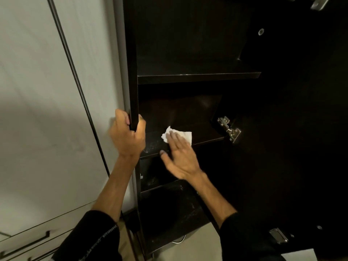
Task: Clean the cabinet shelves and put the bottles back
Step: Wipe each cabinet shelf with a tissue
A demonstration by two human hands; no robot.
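Fingers (174,137) flat, pressing tissue (185,135) on shelf (205,134) | left hand (128,134) grips cabinet side (131,72) | I'd wipe corner-to-corner, firm pressure.

Pretty dim overall, cabinet (188,53) interior nearly black; pale wall (37,91) carries a soft shadow, right hand (178,157) motion-blurred, edges bend from wide-angle.

Dark cabinet shelf (203,137), the middle one, has a crumpled white paper towel (185,135) lying flat on it near the front edge. The upper shelf (197,77) is dark wood too.
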